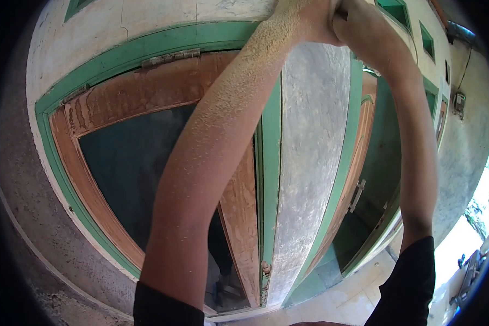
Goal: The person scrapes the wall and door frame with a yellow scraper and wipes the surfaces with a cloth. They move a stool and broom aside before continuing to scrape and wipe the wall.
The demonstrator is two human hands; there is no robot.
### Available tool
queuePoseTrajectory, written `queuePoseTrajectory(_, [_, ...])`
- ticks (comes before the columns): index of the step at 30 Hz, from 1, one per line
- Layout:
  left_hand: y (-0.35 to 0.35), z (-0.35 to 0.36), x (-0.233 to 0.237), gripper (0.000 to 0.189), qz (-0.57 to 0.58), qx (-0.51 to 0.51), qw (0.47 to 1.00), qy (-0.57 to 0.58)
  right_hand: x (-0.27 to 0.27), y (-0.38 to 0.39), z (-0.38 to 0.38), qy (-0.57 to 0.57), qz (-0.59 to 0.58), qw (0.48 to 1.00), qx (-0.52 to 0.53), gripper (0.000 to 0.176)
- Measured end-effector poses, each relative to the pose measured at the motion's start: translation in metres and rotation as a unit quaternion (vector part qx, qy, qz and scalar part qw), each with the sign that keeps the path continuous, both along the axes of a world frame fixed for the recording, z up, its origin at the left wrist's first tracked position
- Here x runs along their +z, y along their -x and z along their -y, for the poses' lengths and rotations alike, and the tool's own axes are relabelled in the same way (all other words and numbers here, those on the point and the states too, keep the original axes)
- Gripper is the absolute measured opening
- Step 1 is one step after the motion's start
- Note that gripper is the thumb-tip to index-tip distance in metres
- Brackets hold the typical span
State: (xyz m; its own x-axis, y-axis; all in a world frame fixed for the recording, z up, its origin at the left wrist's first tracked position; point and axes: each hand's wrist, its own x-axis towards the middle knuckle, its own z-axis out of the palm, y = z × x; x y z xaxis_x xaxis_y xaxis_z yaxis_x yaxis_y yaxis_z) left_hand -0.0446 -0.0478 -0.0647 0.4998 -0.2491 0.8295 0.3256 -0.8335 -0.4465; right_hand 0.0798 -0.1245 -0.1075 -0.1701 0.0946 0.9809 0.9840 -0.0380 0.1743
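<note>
Both my arms reach up to the top of the head view. My left hand (315, 19) is cut off by the top edge, its forearm coated with pale yellow dust. Beside it, touching near the wrist, my right hand (358, 27) has its fingers curled; what they hold, if anything, is hidden. Behind the hands stands a grey plastered wall strip (315, 108) between green frames. A wooden window (136, 98) with a green frame (146, 49) is behind my left forearm.
An open doorway (375, 163) with a wooden door (358, 141) and handle (357, 195) lies to the right. A small box (459, 104) hangs on the far right wall. Pale floor tiles (358, 290) show below.
</note>
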Motion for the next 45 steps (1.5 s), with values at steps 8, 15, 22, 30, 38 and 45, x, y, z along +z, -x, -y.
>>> queuePoseTrajectory(8, [-0.021, -0.006, -0.039, 0.034, -0.001, -0.001, 1.000, -0.005, -0.037, -0.006, 0.008, 0.051, -0.028, 0.994, 0.089, 0.025])
queuePoseTrajectory(15, [-0.017, -0.002, -0.042, 0.032, -0.027, -0.011, 1.000, 0.007, -0.042, -0.004, 0.009, 0.068, -0.069, 0.995, 0.029, 0.025])
queuePoseTrajectory(22, [-0.010, -0.005, -0.011, 0.031, 0.009, 0.016, 1.000, -0.005, -0.020, 0.021, 0.014, 0.037, -0.061, 0.992, 0.101, 0.025])
queuePoseTrajectory(30, [-0.018, -0.005, -0.019, 0.032, 0.020, 0.001, 1.000, 0.009, -0.027, 0.023, 0.026, 0.061, -0.071, 0.992, 0.088, 0.025])
queuePoseTrajectory(38, [-0.011, 0.001, -0.024, 0.031, 0.029, 0.040, 0.999, 0.012, -0.030, 0.007, 0.010, -0.024, 0.040, 0.994, 0.094, 0.027])
queuePoseTrajectory(45, [-0.021, -0.001, -0.038, 0.023, 0.044, 0.022, 0.999, 0.003, -0.027, -0.007, 0.009, 0.075, -0.032, 0.993, 0.085, 0.025])
